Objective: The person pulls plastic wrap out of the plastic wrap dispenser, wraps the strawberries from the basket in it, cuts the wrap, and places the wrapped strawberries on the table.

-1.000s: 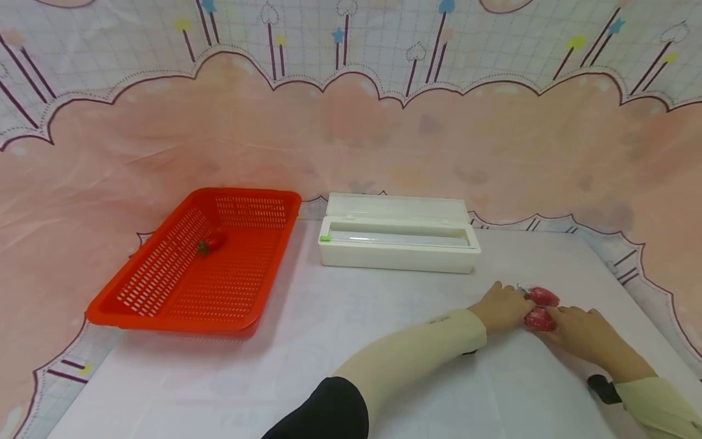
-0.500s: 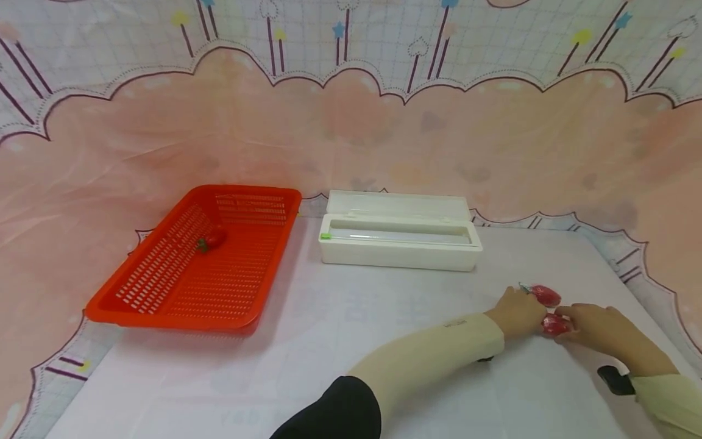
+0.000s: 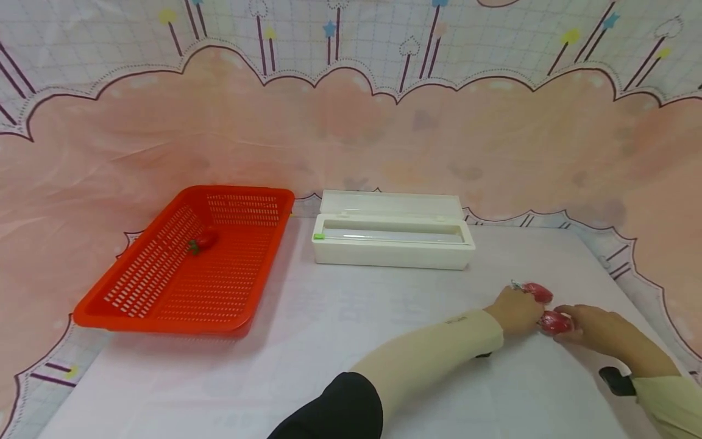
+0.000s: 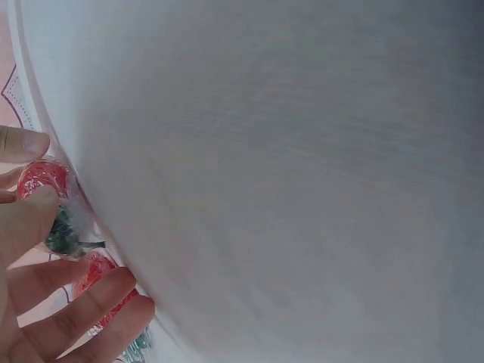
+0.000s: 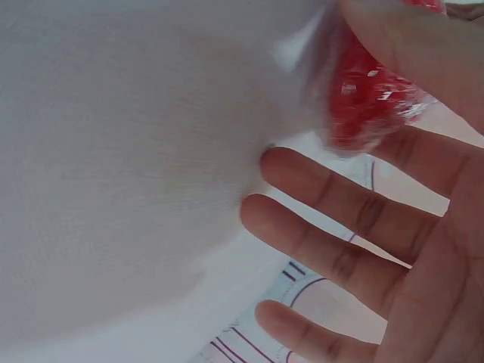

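Observation:
At the right of the table, my left hand and right hand meet around a red strawberry wrapped in clear plastic film. In the left wrist view my left thumb presses on this strawberry, whose green leaves show through the film. My right thumb and index finger pinch its other side in the right wrist view, the other fingers spread out. A second wrapped strawberry lies just beyond my left hand, partly hidden behind its fingers.
A white cling film box with its lid raised stands at the back middle. To the left is an orange-red plastic basket with one red strawberry inside. A white sheet covers the table, and a patterned cloth hangs behind.
Both hands have shifted slightly right and nearer with the front strawberry between them. Over the last half second they stay nearly in place, while the head view has turned a little.

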The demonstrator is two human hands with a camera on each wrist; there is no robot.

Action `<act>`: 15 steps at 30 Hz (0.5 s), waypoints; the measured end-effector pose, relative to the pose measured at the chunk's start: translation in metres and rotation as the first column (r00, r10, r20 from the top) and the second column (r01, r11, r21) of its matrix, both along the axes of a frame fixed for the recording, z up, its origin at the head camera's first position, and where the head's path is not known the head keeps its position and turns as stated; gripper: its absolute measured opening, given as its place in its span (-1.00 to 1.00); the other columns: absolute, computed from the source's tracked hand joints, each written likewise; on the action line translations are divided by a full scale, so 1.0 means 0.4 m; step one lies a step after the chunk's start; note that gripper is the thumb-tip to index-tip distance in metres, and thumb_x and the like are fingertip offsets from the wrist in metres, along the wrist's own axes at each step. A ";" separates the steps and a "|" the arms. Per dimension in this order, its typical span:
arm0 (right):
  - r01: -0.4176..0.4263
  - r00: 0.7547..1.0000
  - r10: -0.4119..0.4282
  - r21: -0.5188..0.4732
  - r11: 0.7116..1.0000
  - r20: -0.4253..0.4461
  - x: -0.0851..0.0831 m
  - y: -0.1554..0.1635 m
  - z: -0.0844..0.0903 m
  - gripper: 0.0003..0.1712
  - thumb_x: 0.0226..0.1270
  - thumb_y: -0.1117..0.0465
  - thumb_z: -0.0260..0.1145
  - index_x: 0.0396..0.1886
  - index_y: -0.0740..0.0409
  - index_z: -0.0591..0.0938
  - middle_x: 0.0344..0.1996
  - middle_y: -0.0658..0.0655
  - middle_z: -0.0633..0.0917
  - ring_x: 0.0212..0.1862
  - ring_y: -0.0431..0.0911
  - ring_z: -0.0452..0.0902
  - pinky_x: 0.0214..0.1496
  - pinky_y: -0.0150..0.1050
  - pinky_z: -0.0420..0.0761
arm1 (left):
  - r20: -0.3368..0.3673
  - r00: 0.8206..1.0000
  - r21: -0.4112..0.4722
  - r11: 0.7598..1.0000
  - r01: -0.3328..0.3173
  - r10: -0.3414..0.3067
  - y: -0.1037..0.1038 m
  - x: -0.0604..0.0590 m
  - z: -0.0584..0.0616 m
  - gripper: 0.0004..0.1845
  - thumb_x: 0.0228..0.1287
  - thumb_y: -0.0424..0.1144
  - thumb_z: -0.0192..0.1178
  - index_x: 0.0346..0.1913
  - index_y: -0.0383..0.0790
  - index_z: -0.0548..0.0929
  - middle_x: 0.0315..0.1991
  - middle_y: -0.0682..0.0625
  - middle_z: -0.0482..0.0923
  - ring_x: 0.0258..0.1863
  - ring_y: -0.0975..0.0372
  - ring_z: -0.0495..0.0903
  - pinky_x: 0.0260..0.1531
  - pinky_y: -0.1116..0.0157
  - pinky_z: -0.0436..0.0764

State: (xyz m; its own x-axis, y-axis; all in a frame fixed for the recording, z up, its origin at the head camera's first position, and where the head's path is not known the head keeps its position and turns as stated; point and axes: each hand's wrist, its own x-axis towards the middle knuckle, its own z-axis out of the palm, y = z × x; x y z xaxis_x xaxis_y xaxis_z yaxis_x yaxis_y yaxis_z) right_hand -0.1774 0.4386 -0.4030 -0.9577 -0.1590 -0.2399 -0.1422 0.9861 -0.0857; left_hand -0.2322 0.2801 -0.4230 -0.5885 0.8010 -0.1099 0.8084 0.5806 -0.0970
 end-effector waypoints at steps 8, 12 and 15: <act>-0.046 0.994 0.046 -0.002 0.999 -0.099 0.012 -0.010 0.008 -0.23 -0.14 -0.04 0.50 0.02 0.36 0.51 -0.41 0.10 0.63 -0.43 -0.12 0.46 -0.45 -0.10 0.50 | 0.077 0.997 0.006 1.000 -0.007 0.007 -0.031 -0.008 -0.001 -0.65 0.34 0.16 -0.02 0.14 0.28 0.42 0.05 0.38 0.53 0.09 0.48 0.47 0.19 0.42 0.33; -0.060 0.987 0.067 0.048 0.997 -0.149 0.010 -0.022 0.026 -0.20 -0.17 -0.09 0.50 0.02 0.33 0.52 -0.39 0.17 0.66 -0.48 -0.09 0.50 -0.47 -0.04 0.53 | 0.037 0.998 -0.014 0.999 0.051 -0.050 -0.092 -0.021 0.015 -0.58 0.36 0.16 -0.06 0.23 0.23 0.36 0.16 0.33 0.44 0.15 0.44 0.41 0.18 0.41 0.33; -0.046 0.986 0.060 0.092 0.995 -0.159 0.000 -0.041 0.050 -0.18 -0.17 -0.13 0.49 0.02 0.31 0.51 -0.29 0.31 0.65 -0.36 0.11 0.59 -0.33 0.14 0.55 | -0.052 0.993 -0.009 0.994 0.104 -0.105 -0.159 -0.034 0.039 -0.55 0.39 0.14 -0.11 0.27 0.16 0.35 0.18 0.25 0.44 0.15 0.39 0.42 0.16 0.41 0.36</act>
